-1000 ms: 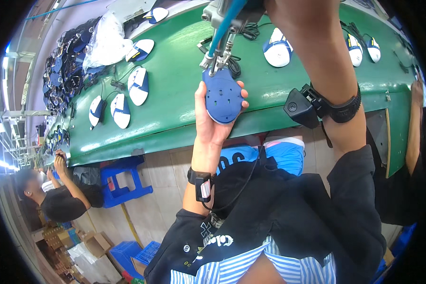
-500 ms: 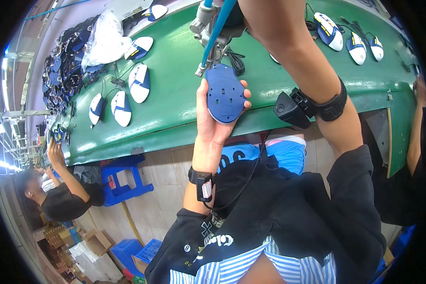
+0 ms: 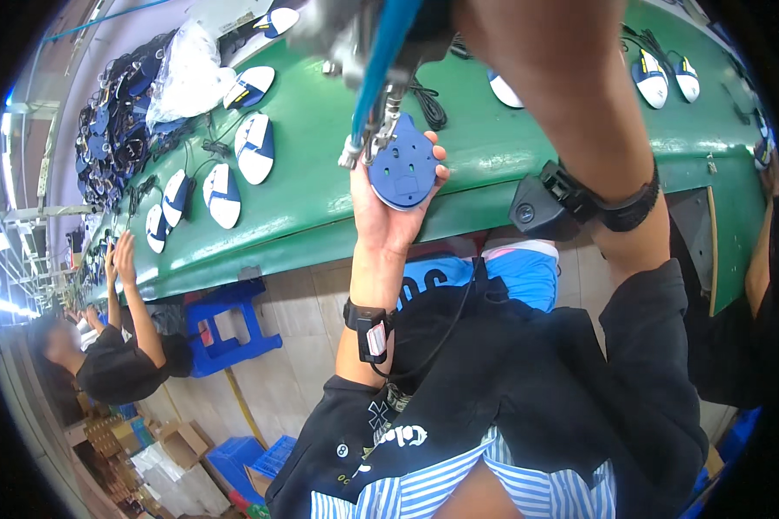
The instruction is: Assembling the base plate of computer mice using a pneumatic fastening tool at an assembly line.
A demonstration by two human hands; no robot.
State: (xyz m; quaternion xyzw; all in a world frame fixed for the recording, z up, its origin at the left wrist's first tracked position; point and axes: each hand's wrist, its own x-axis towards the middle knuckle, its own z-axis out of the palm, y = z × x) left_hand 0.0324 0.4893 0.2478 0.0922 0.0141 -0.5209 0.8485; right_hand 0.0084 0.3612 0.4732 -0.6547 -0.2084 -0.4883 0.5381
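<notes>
Head view: blue-bottomed mouse is held underside up in the left hand, just above the near edge of the green worktop. It is gripped by its sides: thumb on the left, fingers curled round the right edge. Metal driver tool with a blue hose is positioned over the left part of the underside; whether contact is made cannot be told, upper part blurred. Right forearm is extended toward the far side; right hand is cut off by the upper edge, so its finger state cannot be told. Coiled black cable is seen just beyond the mouse. White-and-blue mice are spread on the left, two more on the far right. Dark parts are heaped far left, beside a clear plastic bag.
</notes>
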